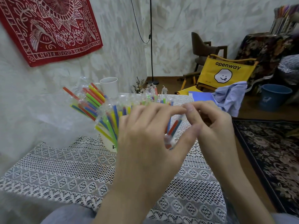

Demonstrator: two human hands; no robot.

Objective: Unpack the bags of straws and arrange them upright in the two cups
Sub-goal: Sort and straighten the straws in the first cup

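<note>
Both hands meet just right of the near cup (pixel 108 141): left hand (pixel 145 136) and right hand (pixel 215 126) pinch one small straw packet (pixel 174 128). Far cup (pixel 109 88) stands behind. Risk: a hard tug could knock the crowded near cup over.
</note>
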